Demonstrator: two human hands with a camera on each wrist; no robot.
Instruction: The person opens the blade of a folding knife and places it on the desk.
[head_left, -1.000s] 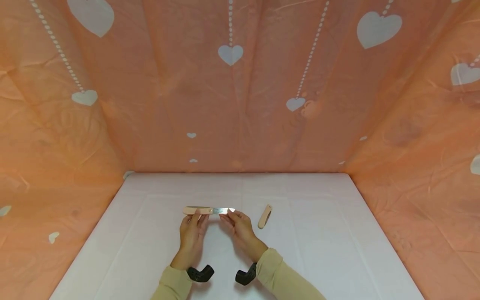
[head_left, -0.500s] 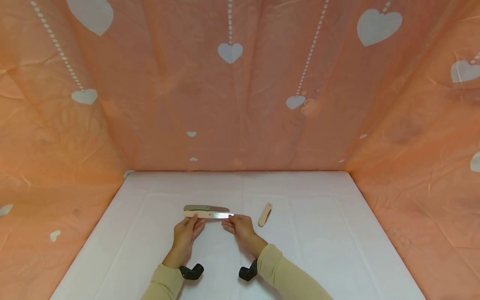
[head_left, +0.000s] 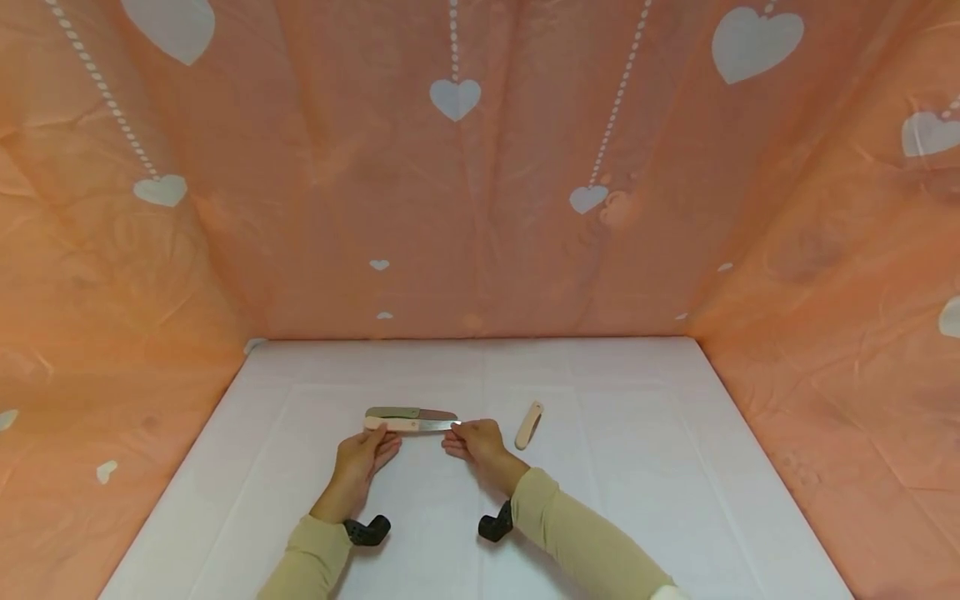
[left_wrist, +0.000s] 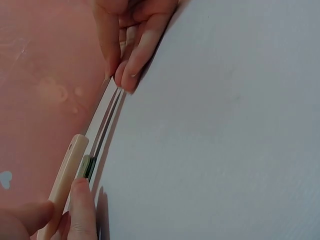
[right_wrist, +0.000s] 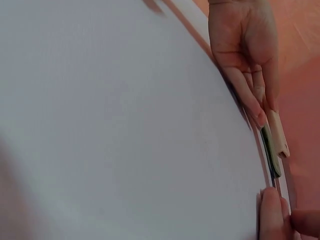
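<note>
Held level just above the white table is a knife with a cream handle (head_left: 393, 425) and a silver blade (head_left: 435, 426). My left hand (head_left: 358, 462) pinches the handle between thumb and fingers. The blade's tip end is pinched by my right hand (head_left: 480, 448), which hides the very tip. Right behind and below it, a green-handled knife (head_left: 394, 412) with a darker, brownish-looking blade lies parallel on the table. In the left wrist view, the cream handle (left_wrist: 67, 167) stands above the green handle (left_wrist: 85, 165), with a gap between them.
A slim cream piece (head_left: 527, 423) with a dark slot, like a knife handle, lies slanted to the right of my right hand. Around the white tabletop (head_left: 645, 467) hangs orange cloth (head_left: 337, 208) with white hearts. Black wrist mounts (head_left: 367, 531) stick out below both hands.
The held knife has shifted slightly toward me, so the green-handled knife behind it shows. My left hand has slid left and its wrist has turned. Both hands keep their hold.
</note>
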